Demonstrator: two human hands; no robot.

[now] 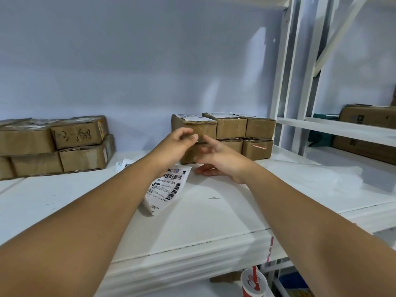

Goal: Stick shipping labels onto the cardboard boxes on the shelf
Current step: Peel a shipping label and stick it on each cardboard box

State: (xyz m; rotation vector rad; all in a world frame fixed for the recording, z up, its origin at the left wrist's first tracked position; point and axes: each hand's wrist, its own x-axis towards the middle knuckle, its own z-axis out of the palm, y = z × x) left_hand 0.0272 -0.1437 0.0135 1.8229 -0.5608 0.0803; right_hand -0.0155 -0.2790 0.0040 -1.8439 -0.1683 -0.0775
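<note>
- Reaching at the middle boxes (230,130): my left hand (179,142) is curled before the top box's front; I cannot tell if it pinches anything.
- Spread beside it, my right hand (222,161) holds nothing.
- Loose labels (168,186) lie on the shelf (214,215) under my left wrist; thin and floppy, I judge, so lift by a corner.

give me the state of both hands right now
Left hand: fingers curled, cannot tell if pinching anything.
Right hand: open, holding nothing.

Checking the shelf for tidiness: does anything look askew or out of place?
Yes. The label sheet lies loose and curled on the shelf, and the front top box seems turned out of line with its neighbours.
</note>
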